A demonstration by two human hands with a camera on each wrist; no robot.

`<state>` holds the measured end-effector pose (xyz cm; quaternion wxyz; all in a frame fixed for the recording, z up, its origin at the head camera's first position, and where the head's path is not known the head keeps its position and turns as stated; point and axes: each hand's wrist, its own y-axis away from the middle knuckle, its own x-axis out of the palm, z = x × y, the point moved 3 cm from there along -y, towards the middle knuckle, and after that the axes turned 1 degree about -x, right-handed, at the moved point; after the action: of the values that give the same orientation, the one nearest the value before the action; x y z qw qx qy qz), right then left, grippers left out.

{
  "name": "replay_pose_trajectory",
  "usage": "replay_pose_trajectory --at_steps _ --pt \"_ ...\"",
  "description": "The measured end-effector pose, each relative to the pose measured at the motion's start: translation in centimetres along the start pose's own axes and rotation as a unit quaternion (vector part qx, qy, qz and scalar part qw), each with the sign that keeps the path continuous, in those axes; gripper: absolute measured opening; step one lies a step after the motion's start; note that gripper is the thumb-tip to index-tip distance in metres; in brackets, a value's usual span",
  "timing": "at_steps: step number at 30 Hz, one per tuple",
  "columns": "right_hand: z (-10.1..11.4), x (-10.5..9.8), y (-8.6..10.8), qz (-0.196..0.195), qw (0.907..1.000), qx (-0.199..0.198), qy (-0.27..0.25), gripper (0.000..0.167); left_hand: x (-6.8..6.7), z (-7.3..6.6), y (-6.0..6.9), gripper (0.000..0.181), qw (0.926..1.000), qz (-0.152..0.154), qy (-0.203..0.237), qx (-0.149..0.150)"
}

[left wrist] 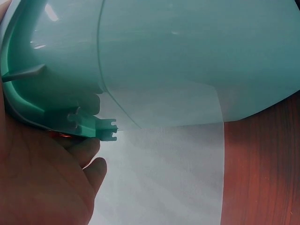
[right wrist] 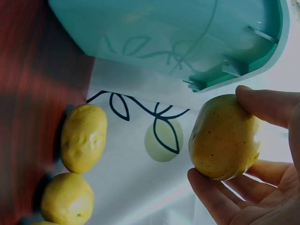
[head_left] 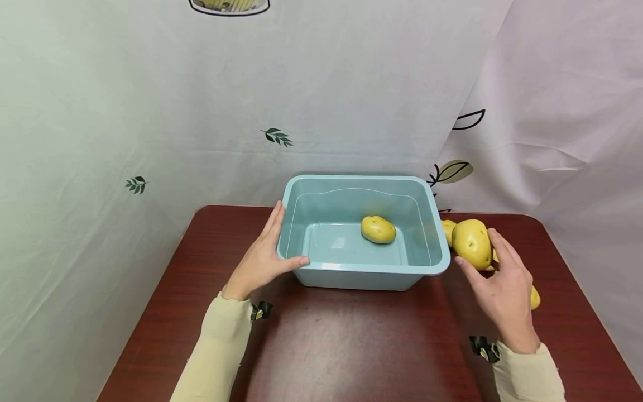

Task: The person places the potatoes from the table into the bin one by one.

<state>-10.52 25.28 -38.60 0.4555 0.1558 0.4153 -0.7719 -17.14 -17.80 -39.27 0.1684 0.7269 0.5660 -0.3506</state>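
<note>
holding potato (head_left: 471, 244) above brn tbl (head_left: 326, 340), wht backdrop (head_left: 361, 84)

Smooth plastic is seen in the tub (head_left: 351, 278), shiny wood grain on the table (head_left: 326, 340), glossy skin on the potato (head_left: 472, 244), matt, creased cloth in the backdrop (head_left: 351, 84).

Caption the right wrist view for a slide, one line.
A right hand holds a yellow potato near the teal bin, with more potatoes resting on the dark red table.
</note>
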Motion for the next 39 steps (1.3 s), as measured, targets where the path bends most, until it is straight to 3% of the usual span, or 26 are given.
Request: replay_pose_trajectory --at_steps 39 --pt "3.4 -0.9 -0.8 -0.036 0.9974 -0.044 -0.044 0.086 -0.1 -0.1 0.1 0.116 1.0 0.002 0.008 0.0"
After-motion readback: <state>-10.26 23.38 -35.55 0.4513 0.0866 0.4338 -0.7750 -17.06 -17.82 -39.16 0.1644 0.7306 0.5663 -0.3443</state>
